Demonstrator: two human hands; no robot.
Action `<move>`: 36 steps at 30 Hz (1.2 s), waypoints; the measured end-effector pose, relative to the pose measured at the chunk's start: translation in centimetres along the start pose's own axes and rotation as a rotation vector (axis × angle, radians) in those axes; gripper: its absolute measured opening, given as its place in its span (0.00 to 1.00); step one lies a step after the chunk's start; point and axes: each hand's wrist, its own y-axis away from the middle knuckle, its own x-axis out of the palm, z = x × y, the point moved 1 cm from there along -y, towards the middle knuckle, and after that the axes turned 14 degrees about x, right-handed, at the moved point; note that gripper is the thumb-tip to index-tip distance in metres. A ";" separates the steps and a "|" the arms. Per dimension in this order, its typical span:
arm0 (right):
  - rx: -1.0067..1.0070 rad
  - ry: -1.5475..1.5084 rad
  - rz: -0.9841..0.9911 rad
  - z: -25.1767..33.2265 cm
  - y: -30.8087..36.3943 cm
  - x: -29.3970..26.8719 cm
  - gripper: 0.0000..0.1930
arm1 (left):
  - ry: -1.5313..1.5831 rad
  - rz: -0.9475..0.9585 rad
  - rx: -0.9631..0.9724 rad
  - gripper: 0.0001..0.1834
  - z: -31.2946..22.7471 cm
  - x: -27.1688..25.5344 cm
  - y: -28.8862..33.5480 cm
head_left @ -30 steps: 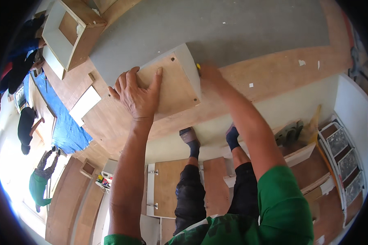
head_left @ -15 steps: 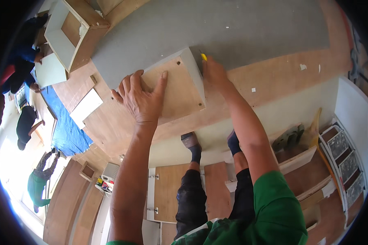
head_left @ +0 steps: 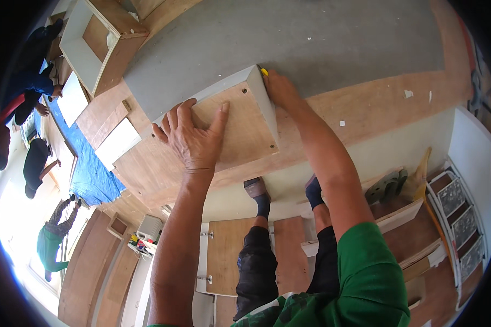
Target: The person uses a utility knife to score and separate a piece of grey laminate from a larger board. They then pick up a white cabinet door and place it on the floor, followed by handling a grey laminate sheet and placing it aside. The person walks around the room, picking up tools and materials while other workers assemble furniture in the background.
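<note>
The person's left hand [head_left: 193, 139] lies flat with its fingers spread wide on the brown wooden bottom of a small box-like cabinet piece [head_left: 232, 128], pressed up against the grey surface [head_left: 321, 38]. Just past the box's far corner, the right hand [head_left: 278, 87] is curled around a small yellow tool [head_left: 263, 71]. Farther off at the left sits an open wooden drawer box [head_left: 93, 43].

Grey panel [head_left: 310, 38] across upper frame. Open white-edged plywood cabinet box [head_left: 101, 41], upper left. Blue tarpaulin [head_left: 90, 169], left. Bright window light, lower left. White drawer rack [head_left: 460, 218], right. Plywood boards [head_left: 226, 256], lower centre.
</note>
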 end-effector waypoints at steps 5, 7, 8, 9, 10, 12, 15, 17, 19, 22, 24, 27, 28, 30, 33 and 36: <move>0.040 0.078 0.011 1.4 0.4 -1.2 0.12 | -0.005 -0.003 0.006 0.34 -0.1 0.1 0.0; 0.029 0.127 0.042 2.2 0.4 -1.8 0.12 | -0.025 -0.012 0.009 0.34 0.0 0.2 0.0; 0.035 0.159 0.078 2.7 0.4 -2.4 0.12 | -0.030 -0.013 0.013 0.34 0.1 0.2 0.0; 0.042 0.191 0.114 3.2 0.3 -2.6 0.12 | -0.030 -0.015 0.013 0.34 0.3 0.2 0.0; 0.047 0.201 0.096 3.0 0.0 -2.5 0.12 | -0.024 -0.018 0.015 0.33 0.1 0.2 -0.2; 0.064 0.219 0.054 1.9 -0.5 -1.9 0.13 | -0.020 -0.016 0.026 0.33 -0.6 0.2 -0.2; 0.038 0.257 0.129 0.0 0.4 -0.8 0.14 | -0.035 -0.018 0.041 0.33 -0.1 0.2 -0.2; 0.039 0.242 0.144 -2.3 4.0 0.9 0.15 | -0.034 -0.036 0.018 0.33 -0.1 0.1 -0.1; 0.068 0.148 0.132 -5.3 7.1 2.2 0.16 | -0.045 -0.050 0.026 0.32 0.0 0.1 0.1; 0.201 0.065 0.110 -9.3 9.9 5.6 0.17 | -0.032 -0.065 0.048 0.33 0.0 0.4 0.1; 0.229 0.071 0.101 -10.3 10.2 6.3 0.18 | -0.019 -0.057 0.035 0.33 -0.1 0.4 0.1; 0.151 0.063 0.038 -9.6 8.6 5.0 0.16 | -0.001 -0.060 0.028 0.33 -0.3 0.4 -0.9; 0.113 0.048 0.008 -8.6 8.4 3.9 0.16 | -0.011 -0.077 0.043 0.33 -0.3 0.4 -0.8; 0.081 0.012 0.012 -6.1 9.3 2.3 0.15 | -0.024 -0.051 0.017 0.33 0.3 0.2 0.6; 0.049 -0.037 -0.020 -2.4 6.6 -1.1 0.15 | -0.004 -0.022 -0.015 0.32 -0.1 0.0 0.2; 0.013 -0.068 -0.092 -1.8 3.2 -1.3 0.16 | -0.002 -0.024 0.014 0.32 -0.3 0.3 -0.3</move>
